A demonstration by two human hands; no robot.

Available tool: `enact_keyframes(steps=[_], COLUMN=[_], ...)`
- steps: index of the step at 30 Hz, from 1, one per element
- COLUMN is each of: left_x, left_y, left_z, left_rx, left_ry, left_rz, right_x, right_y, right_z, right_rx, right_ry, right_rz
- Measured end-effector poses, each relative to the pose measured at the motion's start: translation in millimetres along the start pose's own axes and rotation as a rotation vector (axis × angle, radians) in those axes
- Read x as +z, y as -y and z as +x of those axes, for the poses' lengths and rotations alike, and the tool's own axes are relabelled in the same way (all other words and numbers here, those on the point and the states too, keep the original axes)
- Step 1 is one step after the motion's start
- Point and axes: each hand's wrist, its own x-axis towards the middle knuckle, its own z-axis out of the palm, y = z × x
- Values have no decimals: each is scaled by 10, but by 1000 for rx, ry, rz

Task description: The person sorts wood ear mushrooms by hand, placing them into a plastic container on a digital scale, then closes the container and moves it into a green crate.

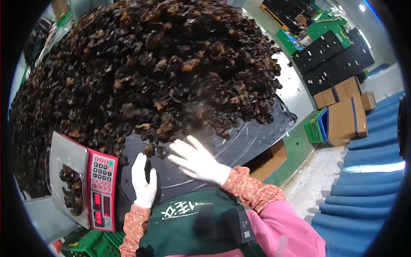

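My left hand (144,184) and right hand (201,162) were released, nothing visibly held, near the dark pile (162,64). Probably mid-weighing on the scale (92,180); next move called for a light pinch.

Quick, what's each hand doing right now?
Left hand: open, thumb apart, nothing seen in it.
Right hand: open, fingers stretched out, nothing seen in it.

Light is fairly bright; a small lamp (362,7) shines at upper right. White glare lies on the blue curtain (357,201). Lines curve strongly towards the edges, corners are black, and haze softens part of the dark heap (158,64).
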Motion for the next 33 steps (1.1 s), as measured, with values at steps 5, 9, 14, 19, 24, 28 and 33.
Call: enact_keyframes(steps=[5, 9, 14, 19, 24, 28, 33], left_x=[35, 55, -134, -205, -91, 120, 159], left_y=[19, 3, -54, 78, 13, 13, 98], left_z=[17, 161, 193, 5, 155, 434, 444], left_rx=[-12, 63, 17, -146, -112, -16, -67], left_ry=[-47, -60, -125, -148, -120, -168, 8], left_rz=[-29, -29, 4, -30, 0, 69, 119], right_x=[-226, -415, -524, -525, -330, -190, 38], right_y=[-323, -470, -577, -408, -172, -4, 115], right_z=[-358, -348, -531, -515, -185, 65, 187], right_rx=[315, 556, 561, 505, 339, 230, 267], right_ry=[-156, -316, -452, -478, -495, -458, -320], right_rz=[-265, -313, -357, -335, -68, 32, 113])
